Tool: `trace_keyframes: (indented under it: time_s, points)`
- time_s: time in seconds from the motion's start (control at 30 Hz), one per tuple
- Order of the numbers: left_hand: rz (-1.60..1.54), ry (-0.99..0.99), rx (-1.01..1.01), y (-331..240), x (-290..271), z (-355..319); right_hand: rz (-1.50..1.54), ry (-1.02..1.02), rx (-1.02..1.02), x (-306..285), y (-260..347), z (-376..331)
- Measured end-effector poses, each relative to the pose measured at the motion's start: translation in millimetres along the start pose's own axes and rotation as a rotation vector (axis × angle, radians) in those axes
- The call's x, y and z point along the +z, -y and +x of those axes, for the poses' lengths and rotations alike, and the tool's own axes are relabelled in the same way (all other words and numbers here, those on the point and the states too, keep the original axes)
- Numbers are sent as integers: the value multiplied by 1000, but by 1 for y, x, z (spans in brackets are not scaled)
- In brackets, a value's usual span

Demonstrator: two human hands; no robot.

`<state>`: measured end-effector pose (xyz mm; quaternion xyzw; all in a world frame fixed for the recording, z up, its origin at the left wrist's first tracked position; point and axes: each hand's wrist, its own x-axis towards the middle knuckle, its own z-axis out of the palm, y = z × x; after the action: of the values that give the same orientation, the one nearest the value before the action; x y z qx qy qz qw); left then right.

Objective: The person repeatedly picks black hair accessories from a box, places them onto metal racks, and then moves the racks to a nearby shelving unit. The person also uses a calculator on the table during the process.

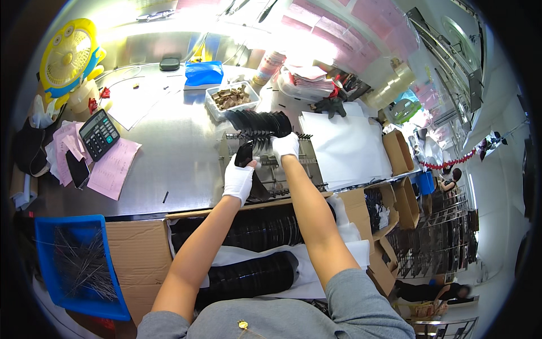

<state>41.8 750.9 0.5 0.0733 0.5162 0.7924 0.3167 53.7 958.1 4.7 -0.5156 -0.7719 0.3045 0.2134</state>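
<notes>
My left hand (pixel 238 179), in a white glove, is closed on a thin, glossy black curved piece (pixel 244 153). In front of me on the metal workbench lies a slotted metal rack (pixel 307 160) with rows of dark pegs. A row of similar black curved pieces (pixel 261 122) stands close together along its far side. My right hand (pixel 286 148), also white-gloved, is at the right end of that row with its fingers curled; what they grip is hidden. Below my wrists, an open cardboard box (pixel 137 244) holds stacked rows of black pieces (pixel 248 278) with white wrapping between them.
A blue bin (pixel 107 237) of thin metal rods sits at the left. On the bench are a calculator (pixel 99 135), pink papers (pixel 117 169), a yellow fan (pixel 68 56), a clear tub (pixel 248 108) of brown bits and white sheets (pixel 344 148). Two people work far right.
</notes>
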Motion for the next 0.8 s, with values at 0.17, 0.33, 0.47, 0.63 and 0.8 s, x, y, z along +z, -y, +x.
trace_keyframes:
  time_s: [0.17, 0.33, 0.47, 0.63, 0.8]
  points:
    - [-24, 8, 70, 2, 12, 7, 1470, 937, 523, -39, 0, -30]
    - [-169, 97, -128, -29, 5, -4, 995, 769, -14, -111, 41, -86]
    - [-533, 246, -161, -55, 0, -15, 378, 582, -232, -108, 64, -111]
    - [-566, 395, -236, -68, -18, -19, -32, 678, -435, -88, 62, -109]
    - [-524, -192, -153, -52, -20, -16, 26, 163, -142, -51, 84, -69]
